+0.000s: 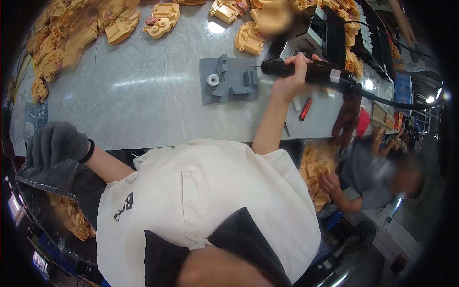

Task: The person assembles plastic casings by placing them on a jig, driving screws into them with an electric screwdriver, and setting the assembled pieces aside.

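Observation:
My right hand (295,76) is wrapped round a black electric screwdriver (330,76), which lies level above the table with its bit pointing left. Just left of the bit sits a grey fixture plate (229,94) with raised blocks and a small white ring (213,80) on it. At the far left, my left hand (55,146), in a grey glove, has its fingers curled over the edge of a dark, see-through plastic bag (45,179). Yellow plastic housings (71,217) show inside a container beneath that bag.
Yellow housings (119,28) are heaped along the table's far edge. A metal-faced box (311,40) stands behind the screwdriver, whose cable runs right. A red marker-like object (306,109) and dark red gloves (347,117) lie at the right. Another person's hand (329,183) reaches into more yellow parts.

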